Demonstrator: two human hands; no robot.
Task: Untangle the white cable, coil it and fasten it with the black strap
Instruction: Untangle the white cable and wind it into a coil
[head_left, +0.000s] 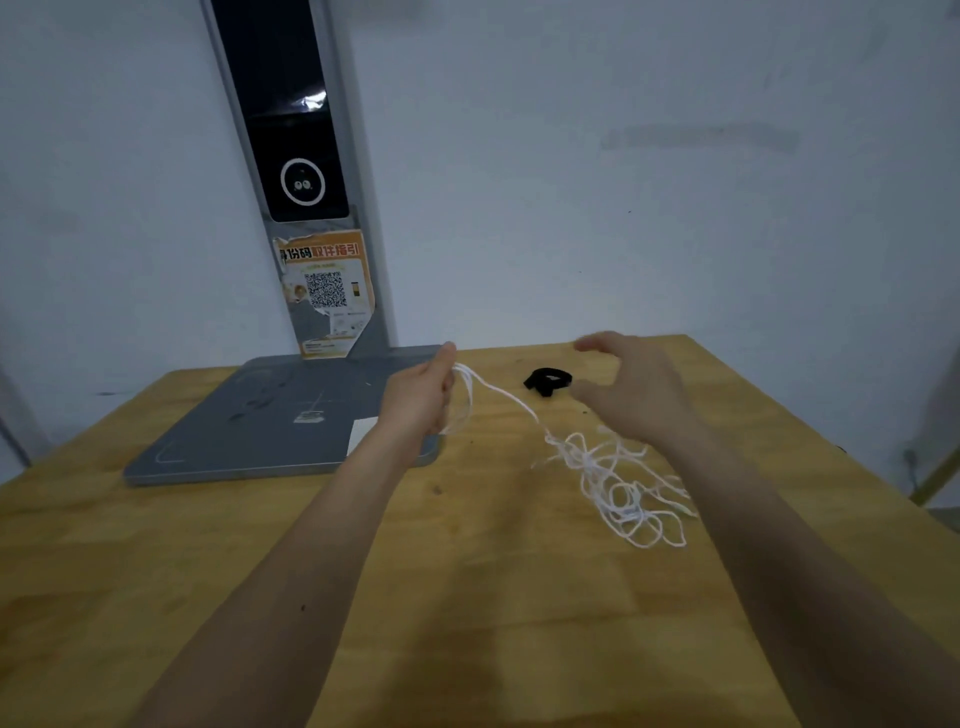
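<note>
White cable trails from left hand.

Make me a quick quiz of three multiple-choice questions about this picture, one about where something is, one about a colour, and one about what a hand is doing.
1. Where does the black strap lie?
A. on the wooden table, beyond the tangle
B. on the grey base plate
C. in the left hand

2. What colour is the cable?
A. black
B. white
C. orange

3. What is the left hand doing?
A. resting flat on the table
B. holding the strap
C. holding loops of the cable

Answers:
1 A: the strap sits on bare wood between the two hands, far side of the tangle.
2 B: the loose pile and the strand running up to the hand are white.
3 C: its fingers curl round several white loops lifted off the table, while the right hand hovers with fingers spread, holding nothing.
</note>
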